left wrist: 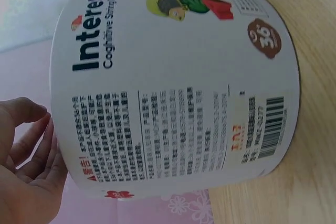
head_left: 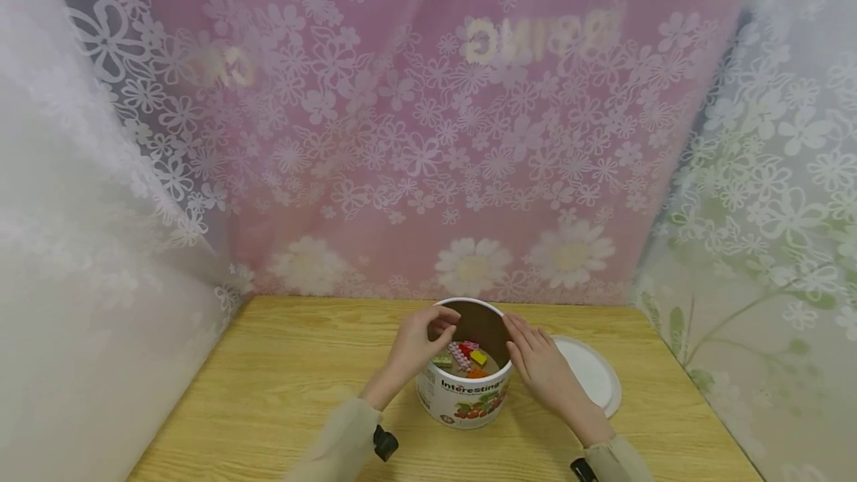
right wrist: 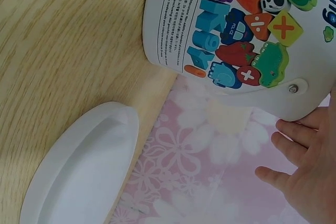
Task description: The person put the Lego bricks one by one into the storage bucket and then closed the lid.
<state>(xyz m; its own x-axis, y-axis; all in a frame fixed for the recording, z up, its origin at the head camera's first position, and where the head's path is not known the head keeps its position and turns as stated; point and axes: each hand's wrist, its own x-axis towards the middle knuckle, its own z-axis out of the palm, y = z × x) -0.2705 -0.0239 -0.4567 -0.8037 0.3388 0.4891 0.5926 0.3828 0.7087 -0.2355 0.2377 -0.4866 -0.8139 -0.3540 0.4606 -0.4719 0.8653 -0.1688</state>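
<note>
A round white bucket (head_left: 435, 396) with printed labels stands upright and uncovered on the table. Inside lie several toy building bricks, among them a pink brick (head_left: 459, 355), a yellow brick (head_left: 478, 357), an orange brick (head_left: 477, 374) and a light green brick (head_left: 442, 361). Over the bucket's left rim, my left hand (head_left: 413, 344) bends its fingers loosely, thumb apart, with nothing visible in them. My right hand (head_left: 544, 372) rests extended fingers on the right rim. In the right wrist view, the fingers of that hand (right wrist: 310, 156) are spread beside the bucket's upper edge.
A round white lid (head_left: 596, 374) lies to the bucket's right, partly behind my right hand. The wood-grain table (head_left: 294, 393) meets a pink flowered curtain (head_left: 402, 229) at the back. Pale curtains hang on both sides.
</note>
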